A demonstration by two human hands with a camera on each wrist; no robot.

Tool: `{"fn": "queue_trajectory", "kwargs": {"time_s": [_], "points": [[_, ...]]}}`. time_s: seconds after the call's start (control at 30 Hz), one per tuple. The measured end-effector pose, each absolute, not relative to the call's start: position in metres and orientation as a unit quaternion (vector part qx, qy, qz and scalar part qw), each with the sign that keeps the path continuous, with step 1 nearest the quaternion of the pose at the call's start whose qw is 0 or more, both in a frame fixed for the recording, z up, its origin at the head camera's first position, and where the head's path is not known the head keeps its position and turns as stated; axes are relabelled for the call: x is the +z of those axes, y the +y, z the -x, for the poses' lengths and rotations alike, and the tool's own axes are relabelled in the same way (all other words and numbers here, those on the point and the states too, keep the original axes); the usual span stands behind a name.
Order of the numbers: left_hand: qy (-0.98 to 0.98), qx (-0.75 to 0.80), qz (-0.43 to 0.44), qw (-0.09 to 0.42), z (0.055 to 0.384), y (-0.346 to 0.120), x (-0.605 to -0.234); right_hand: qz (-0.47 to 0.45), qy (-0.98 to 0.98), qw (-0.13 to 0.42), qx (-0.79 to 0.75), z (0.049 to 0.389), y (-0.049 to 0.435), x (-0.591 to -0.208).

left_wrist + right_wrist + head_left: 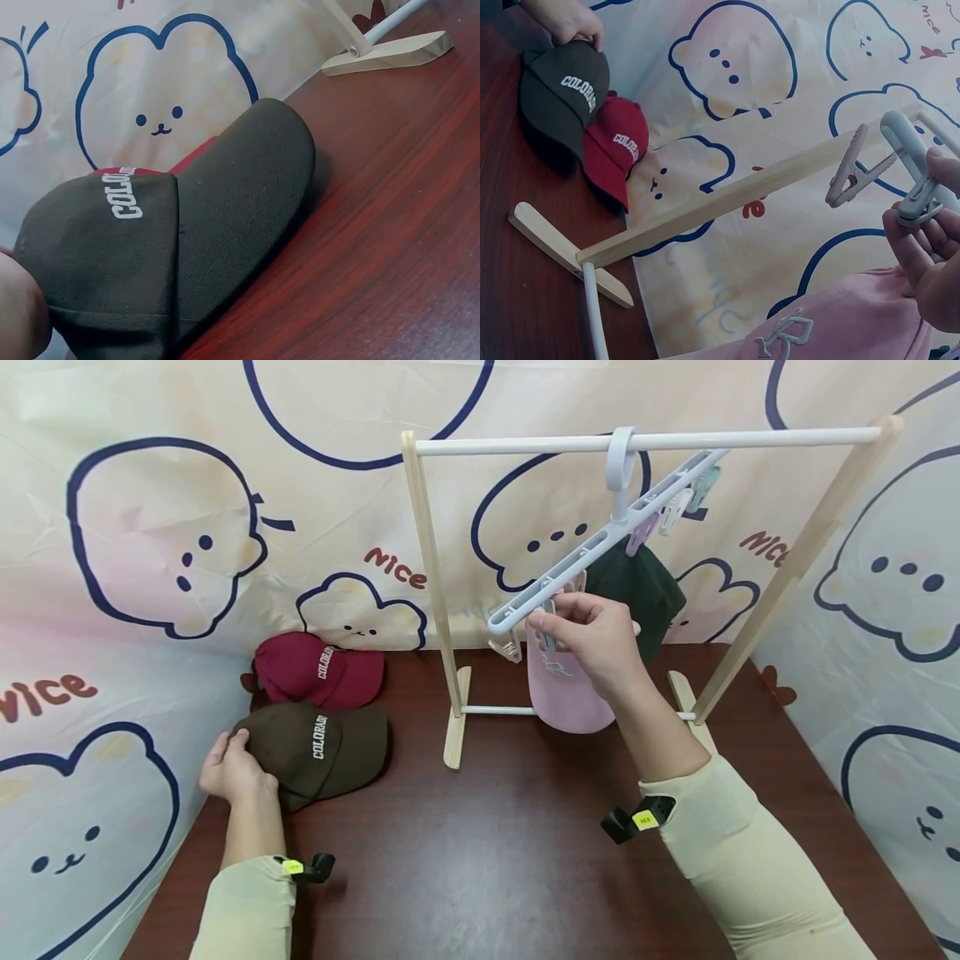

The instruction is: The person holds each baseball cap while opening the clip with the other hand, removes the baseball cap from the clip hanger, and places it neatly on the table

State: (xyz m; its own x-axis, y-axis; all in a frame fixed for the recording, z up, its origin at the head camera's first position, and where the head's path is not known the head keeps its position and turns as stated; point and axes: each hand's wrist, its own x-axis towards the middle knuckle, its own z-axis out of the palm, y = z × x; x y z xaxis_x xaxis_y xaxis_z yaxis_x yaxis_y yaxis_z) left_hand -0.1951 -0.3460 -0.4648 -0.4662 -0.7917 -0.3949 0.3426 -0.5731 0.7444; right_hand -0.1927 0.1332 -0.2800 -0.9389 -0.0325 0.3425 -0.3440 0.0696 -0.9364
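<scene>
My left hand (242, 770) grips the back of a dark olive cap (324, 752) with white lettering, at the left of the table. Just behind that cap lies a red cap (318, 670). At the low near end of a pale blue clip hanger (577, 560), my right hand (600, 631) pinches a grey-blue clip (919, 204). A pink cap (566, 689) hangs from the hanger, partly behind this hand. Farther along hangs a dark green cap (641, 597), below a purple clip (642, 532). A beige clip (855, 171) dangles at the hanger's near end.
The hanger hooks over the white rail (510, 445) of a wooden stand (431, 560) on the dark brown table (465, 852). White and green clips (703, 489) sit toward the hanger's far end. A printed cloth (322, 527) surrounds the table's back and sides.
</scene>
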Motion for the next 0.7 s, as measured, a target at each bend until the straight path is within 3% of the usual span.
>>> {"fn": "queue_trajectory", "kwargs": {"time_s": [0.47,0.7], "points": [[-0.449,-0.735,-0.375,0.343,0.187,-0.343,-0.456,-0.127,-0.722,0.113,0.670,0.193,0.134,-0.281],[-0.691,-0.523,-0.328,0.375,0.182,-0.321,-0.440,-0.129,-0.722,0.113,0.670,0.193,0.133,-0.280]]}}
